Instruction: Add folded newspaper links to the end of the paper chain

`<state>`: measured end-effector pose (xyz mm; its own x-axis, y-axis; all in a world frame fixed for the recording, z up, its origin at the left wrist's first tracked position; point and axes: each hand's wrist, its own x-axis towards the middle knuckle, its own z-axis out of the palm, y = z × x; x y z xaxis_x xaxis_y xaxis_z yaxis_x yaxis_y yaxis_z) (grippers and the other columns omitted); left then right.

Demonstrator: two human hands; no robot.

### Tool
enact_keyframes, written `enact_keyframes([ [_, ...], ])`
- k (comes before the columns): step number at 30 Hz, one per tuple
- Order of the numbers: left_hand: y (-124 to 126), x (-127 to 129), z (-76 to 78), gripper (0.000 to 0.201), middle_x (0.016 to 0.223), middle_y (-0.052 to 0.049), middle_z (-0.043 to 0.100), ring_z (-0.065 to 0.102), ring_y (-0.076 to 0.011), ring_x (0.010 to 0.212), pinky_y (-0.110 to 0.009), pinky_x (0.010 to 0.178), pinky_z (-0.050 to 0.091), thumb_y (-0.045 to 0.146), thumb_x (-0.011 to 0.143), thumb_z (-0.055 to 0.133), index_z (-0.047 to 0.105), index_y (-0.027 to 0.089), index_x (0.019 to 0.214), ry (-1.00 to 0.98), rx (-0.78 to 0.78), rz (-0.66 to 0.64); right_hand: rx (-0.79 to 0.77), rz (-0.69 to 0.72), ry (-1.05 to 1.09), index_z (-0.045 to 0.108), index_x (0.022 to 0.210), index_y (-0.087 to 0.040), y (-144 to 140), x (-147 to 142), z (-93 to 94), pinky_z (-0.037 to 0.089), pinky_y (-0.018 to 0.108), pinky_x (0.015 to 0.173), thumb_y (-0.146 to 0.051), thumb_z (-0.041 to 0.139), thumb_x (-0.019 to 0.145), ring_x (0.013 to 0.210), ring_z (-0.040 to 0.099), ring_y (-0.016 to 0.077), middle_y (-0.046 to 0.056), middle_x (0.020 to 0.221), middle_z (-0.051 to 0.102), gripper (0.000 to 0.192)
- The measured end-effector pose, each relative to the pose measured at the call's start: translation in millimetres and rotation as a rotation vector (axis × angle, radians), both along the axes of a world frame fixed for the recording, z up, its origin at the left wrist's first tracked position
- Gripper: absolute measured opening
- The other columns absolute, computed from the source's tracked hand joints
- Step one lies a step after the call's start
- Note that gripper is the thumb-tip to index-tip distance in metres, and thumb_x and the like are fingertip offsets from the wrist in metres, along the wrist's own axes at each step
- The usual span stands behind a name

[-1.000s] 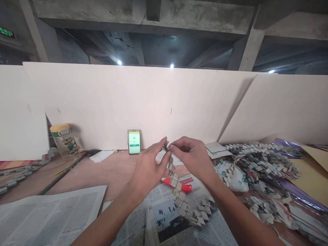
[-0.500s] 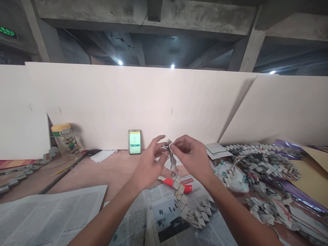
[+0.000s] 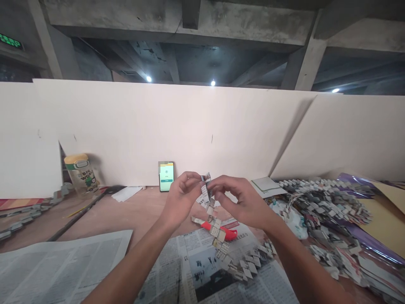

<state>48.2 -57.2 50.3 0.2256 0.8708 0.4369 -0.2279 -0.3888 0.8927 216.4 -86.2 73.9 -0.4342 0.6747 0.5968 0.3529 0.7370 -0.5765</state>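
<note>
Left hand: the left hand [image 3: 180, 197], at the centre of the frame, has closed its fingertips on the top end of a folded-newspaper link chain [image 3: 221, 245]; half a second ago its fingers were spread and barely touching.
Right hand: the right hand [image 3: 243, 200] pinches the same top link from the other side, fingers curled, slightly lower in the frame than before.
Chain: held up above the table [image 3: 139, 213], it hangs from both hands down to a printed newspaper sheet [image 3: 202, 270] at lower centre, where its tail lies coiled.
What changed: both hands have drawn together on the top link, so the work looks to be on that end piece, as a judgement.
Cutter: a red-handled utility knife [image 3: 218, 228] lies on the newspaper sheet just behind the hanging chain.
Right side: a large heap of finished grey paper chains [image 3: 322, 202] spreads over purple film [image 3: 373, 245], near the right forearm.
Back: a phone with a lit green screen [image 3: 166, 176] leans on the pale board wall [image 3: 202, 126]; a yellow-lidded printed jar [image 3: 80, 173] stands at middle left.
Lower left: another open newspaper sheet [image 3: 63, 266], well apart from the hands.
</note>
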Motion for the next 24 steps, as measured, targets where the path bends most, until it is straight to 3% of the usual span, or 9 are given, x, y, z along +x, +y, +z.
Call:
enact_keyframes([
  [5,-4.0,-3.5,3.5,0.01,0.074,0.001,0.061,0.056,-0.0139,0.071,-0.025,0.067,0.042,0.022,0.077,0.06,0.055,0.02,0.086,0.085,0.03,-0.075,0.117,-0.057,-0.134,0.056,0.117,-0.027,-7.6,-3.4,2.3,0.043,0.024,0.057,-0.007,0.049,0.075,0.06,0.047,0.0108,-0.002,0.072,0.056,0.047],
  [8,-4.6,-5.0,4.3,0.011,0.074,0.001,0.06,0.055,-0.0132,0.072,-0.024,0.066,0.041,0.017,0.076,0.061,0.055,0.019,0.086,0.117,0.024,-0.121,0.145,-0.042,-0.198,0.063,0.107,-0.027,-10.4,-3.4,3.7,0.041,0.024,0.054,-0.009,0.05,0.078,0.057,0.047,0.0107,-0.002,0.068,0.055,0.037],
  [13,-2.4,-7.4,4.1,0.008,0.074,0.0,0.058,0.053,-0.0127,0.071,-0.027,0.07,0.041,0.022,0.078,0.062,0.055,0.019,0.081,0.017,-0.029,-0.21,0.082,-0.027,-0.134,0.065,0.093,-0.022,-8.7,0.7,6.6,0.045,0.026,0.066,-0.019,0.052,0.085,0.071,0.057,0.0128,0.001,0.081,0.065,0.016],
  [19,-1.0,-7.9,3.4,0.008,0.08,-0.001,0.054,0.051,-0.0115,0.068,-0.026,0.063,0.042,0.025,0.08,0.062,0.058,0.019,0.082,-0.088,-0.067,-0.364,0.042,-0.061,-0.033,0.059,0.079,-0.018,-2.9,-0.3,2.4,0.041,0.024,0.06,-0.022,0.047,0.088,0.064,0.052,0.0113,0.0,0.069,0.059,0.015],
  [24,-0.4,-7.3,2.4,0.01,0.075,0.001,0.051,0.05,-0.0108,0.065,-0.025,0.061,0.042,0.025,0.085,0.055,0.055,0.018,0.078,-0.072,-0.084,-0.346,-0.038,-0.042,0.056,0.057,0.077,-0.018,-2.9,-8.1,-3.3,0.039,0.023,0.057,-0.022,0.047,0.088,0.061,0.048,0.0106,-0.001,0.066,0.055,0.016],
])
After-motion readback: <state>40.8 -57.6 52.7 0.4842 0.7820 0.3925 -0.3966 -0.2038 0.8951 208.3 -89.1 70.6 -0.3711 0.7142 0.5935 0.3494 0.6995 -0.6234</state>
